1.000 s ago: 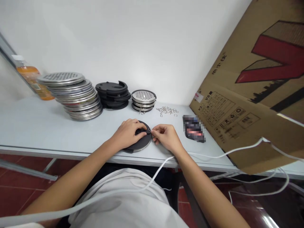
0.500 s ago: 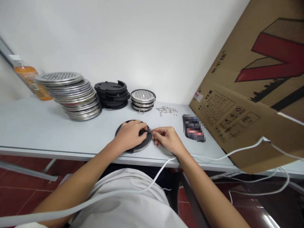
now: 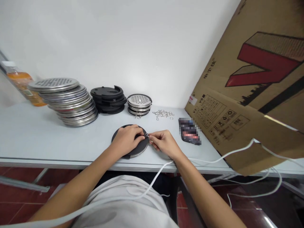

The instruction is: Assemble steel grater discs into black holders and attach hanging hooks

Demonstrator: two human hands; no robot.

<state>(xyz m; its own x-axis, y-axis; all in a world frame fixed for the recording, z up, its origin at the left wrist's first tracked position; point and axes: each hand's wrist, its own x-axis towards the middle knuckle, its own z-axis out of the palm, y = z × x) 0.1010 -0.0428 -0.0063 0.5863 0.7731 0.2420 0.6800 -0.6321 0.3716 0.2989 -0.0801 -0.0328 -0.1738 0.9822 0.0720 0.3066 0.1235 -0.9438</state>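
Note:
A flat round black disc [image 3: 140, 148] with a silver rim lies near the table's front edge. My left hand [image 3: 127, 138] rests over its top and grips it, thumb and fingers curled toward its right side. At that right edge my right hand [image 3: 163, 141] pinches a small bent-wire metal clip [image 3: 147, 135] between thumb and index finger. The clip touches or nearly touches the disc's edge; the exact contact is too small to make out. Behind my right hand lies a loose heap of similar wire clips [image 3: 163, 114].
At the back stand a tall leaning stack of silver discs [image 3: 71, 103], a stack of black round parts [image 3: 108, 99] and a short stack of perforated discs [image 3: 139, 103]. An orange drink bottle [image 3: 23, 84], a blurred dark object [image 3: 190, 131], a large carton [image 3: 223, 104] and a white cable [image 3: 213, 161] surround these.
The camera view has shifted slightly, so the scene sits lower and further left. My left thumb has straightened a little toward the clip. Both hands stay at the disc.

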